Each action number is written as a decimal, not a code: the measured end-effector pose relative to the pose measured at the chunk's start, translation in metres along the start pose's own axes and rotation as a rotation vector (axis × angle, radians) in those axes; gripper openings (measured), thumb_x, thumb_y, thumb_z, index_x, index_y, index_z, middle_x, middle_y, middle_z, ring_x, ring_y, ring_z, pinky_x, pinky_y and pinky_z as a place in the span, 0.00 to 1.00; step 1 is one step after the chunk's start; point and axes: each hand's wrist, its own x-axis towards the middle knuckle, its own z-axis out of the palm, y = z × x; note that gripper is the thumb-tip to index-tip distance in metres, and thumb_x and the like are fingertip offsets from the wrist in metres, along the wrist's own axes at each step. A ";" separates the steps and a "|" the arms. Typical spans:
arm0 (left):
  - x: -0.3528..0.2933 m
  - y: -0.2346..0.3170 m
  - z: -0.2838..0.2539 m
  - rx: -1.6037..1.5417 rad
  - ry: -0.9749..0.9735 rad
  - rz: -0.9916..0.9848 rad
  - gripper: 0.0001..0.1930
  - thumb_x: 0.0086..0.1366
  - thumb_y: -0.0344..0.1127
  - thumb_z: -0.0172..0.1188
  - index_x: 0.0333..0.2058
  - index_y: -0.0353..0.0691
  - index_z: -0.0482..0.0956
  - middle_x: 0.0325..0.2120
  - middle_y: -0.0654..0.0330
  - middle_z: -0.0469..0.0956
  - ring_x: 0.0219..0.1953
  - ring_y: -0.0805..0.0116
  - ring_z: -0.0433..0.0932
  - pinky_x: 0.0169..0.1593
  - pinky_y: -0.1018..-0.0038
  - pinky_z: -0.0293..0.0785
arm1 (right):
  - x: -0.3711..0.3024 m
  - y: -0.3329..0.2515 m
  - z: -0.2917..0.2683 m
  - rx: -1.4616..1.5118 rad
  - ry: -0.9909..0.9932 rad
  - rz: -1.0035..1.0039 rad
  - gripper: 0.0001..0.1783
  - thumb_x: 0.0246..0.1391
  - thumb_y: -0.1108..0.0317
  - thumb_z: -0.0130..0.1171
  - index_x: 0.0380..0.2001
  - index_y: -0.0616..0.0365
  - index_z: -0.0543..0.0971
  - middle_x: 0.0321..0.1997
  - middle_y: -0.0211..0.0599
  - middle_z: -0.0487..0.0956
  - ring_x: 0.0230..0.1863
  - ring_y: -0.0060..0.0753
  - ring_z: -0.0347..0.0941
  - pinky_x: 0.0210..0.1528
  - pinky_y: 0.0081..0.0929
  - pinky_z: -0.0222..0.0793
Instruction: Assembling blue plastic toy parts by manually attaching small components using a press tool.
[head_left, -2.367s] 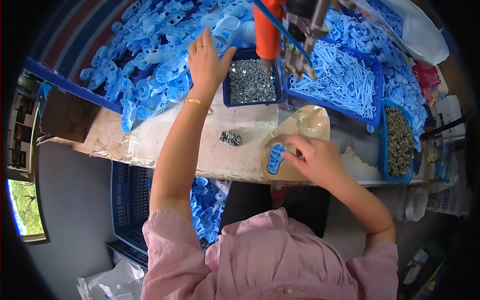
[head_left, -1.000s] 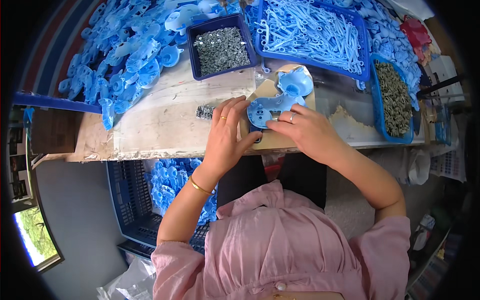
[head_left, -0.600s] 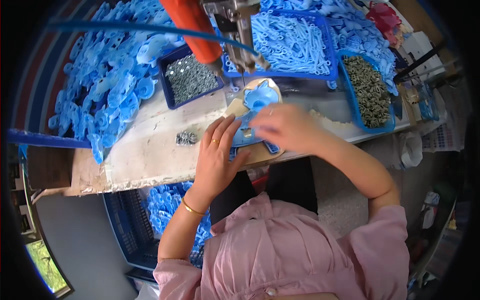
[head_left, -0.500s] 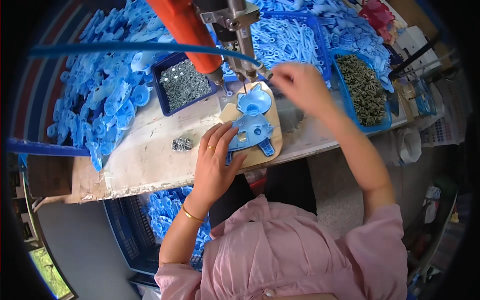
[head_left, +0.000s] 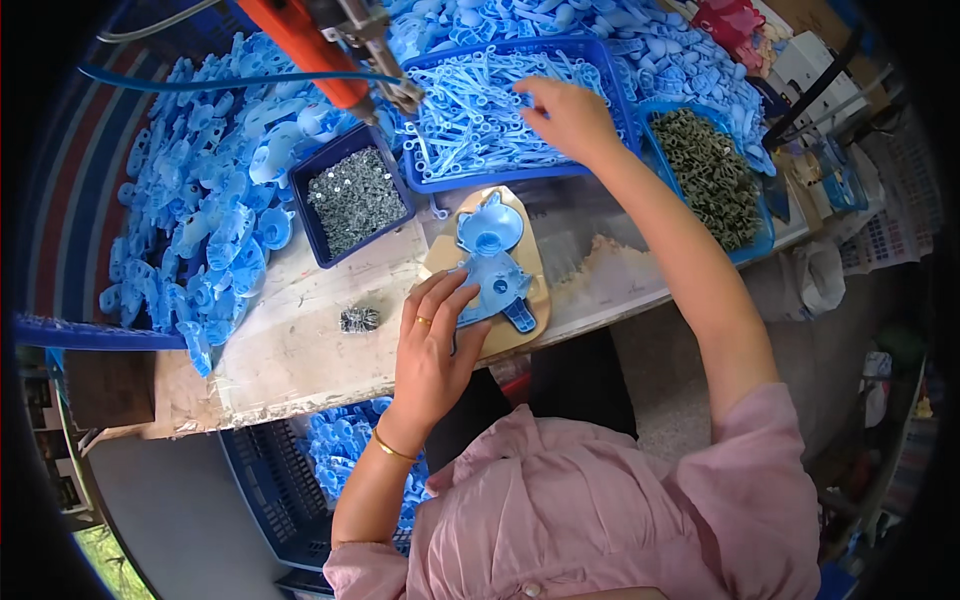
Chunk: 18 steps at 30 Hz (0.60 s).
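Observation:
A light-blue plastic toy shell [head_left: 497,285], animal-shaped with a rounded upper piece, lies on a cream-coloured holder at the table's front. My left hand [head_left: 437,325] grips its left edge, fingers bent over it and thumb lower down. My right hand [head_left: 570,120] is over the blue tray [head_left: 500,182] of slender light-blue plastic sticks with ringed ends; its thumb and forefinger are apart, with nothing visible between them. The orange powered screwdriver [head_left: 310,55] hangs above, left of the right hand.
A dark-blue tray [head_left: 327,262] holds small grey screws. On the right stands a blue tray [head_left: 662,165] of dull metal pieces. Light-blue parts [head_left: 205,215] are heaped at the left. A small metallic cluster [head_left: 359,320] lies on the table; a dark crate [head_left: 262,490] sits below.
My right hand has moved from beside the screwdriver to over the tray of sticks. My left hand stays on the shell. The whole view has shifted, showing more of that tray.

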 end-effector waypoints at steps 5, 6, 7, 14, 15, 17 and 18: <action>0.009 0.003 0.004 -0.012 -0.005 0.037 0.23 0.59 0.27 0.68 0.54 0.37 0.77 0.58 0.52 0.74 0.61 0.46 0.71 0.64 0.56 0.69 | 0.007 0.007 0.016 -0.117 0.031 -0.067 0.13 0.60 0.60 0.61 0.47 0.46 0.82 0.36 0.34 0.85 0.39 0.45 0.82 0.38 0.43 0.77; 0.008 0.003 0.003 -0.006 -0.004 0.034 0.23 0.59 0.27 0.68 0.54 0.37 0.77 0.58 0.52 0.74 0.61 0.46 0.71 0.63 0.56 0.69 | 0.008 0.009 0.014 -0.067 0.059 -0.026 0.12 0.60 0.60 0.60 0.45 0.46 0.83 0.36 0.34 0.86 0.38 0.46 0.82 0.38 0.43 0.77; 0.008 0.003 0.001 -0.005 -0.003 0.037 0.23 0.59 0.27 0.68 0.54 0.37 0.77 0.58 0.52 0.74 0.61 0.46 0.71 0.63 0.56 0.69 | 0.008 0.011 0.011 -0.018 0.087 0.014 0.11 0.61 0.60 0.60 0.44 0.47 0.84 0.36 0.33 0.86 0.38 0.47 0.82 0.38 0.44 0.77; 0.010 0.006 0.001 -0.032 0.010 0.047 0.22 0.60 0.27 0.68 0.53 0.37 0.77 0.58 0.50 0.75 0.60 0.45 0.72 0.63 0.56 0.69 | -0.008 0.024 -0.059 0.394 0.075 0.354 0.10 0.62 0.64 0.58 0.36 0.58 0.83 0.26 0.33 0.83 0.23 0.23 0.78 0.28 0.25 0.74; 0.013 0.007 0.002 -0.025 0.012 0.059 0.23 0.60 0.27 0.68 0.54 0.36 0.77 0.58 0.50 0.75 0.60 0.46 0.72 0.63 0.56 0.69 | -0.016 0.016 -0.072 0.536 0.005 0.413 0.10 0.63 0.64 0.58 0.36 0.59 0.82 0.27 0.32 0.83 0.23 0.21 0.78 0.28 0.23 0.74; 0.020 0.016 0.002 -0.024 0.054 0.064 0.24 0.60 0.27 0.68 0.55 0.35 0.76 0.58 0.49 0.74 0.60 0.46 0.72 0.62 0.56 0.69 | -0.039 -0.006 -0.091 0.729 -0.233 0.370 0.10 0.64 0.65 0.58 0.37 0.59 0.82 0.27 0.29 0.82 0.24 0.19 0.78 0.27 0.20 0.74; 0.024 0.020 0.004 -0.021 0.097 0.063 0.25 0.60 0.27 0.68 0.57 0.34 0.75 0.58 0.48 0.74 0.60 0.45 0.72 0.62 0.56 0.69 | -0.055 -0.025 -0.099 0.841 -0.376 0.372 0.09 0.64 0.65 0.58 0.37 0.59 0.82 0.27 0.29 0.82 0.25 0.19 0.78 0.27 0.21 0.74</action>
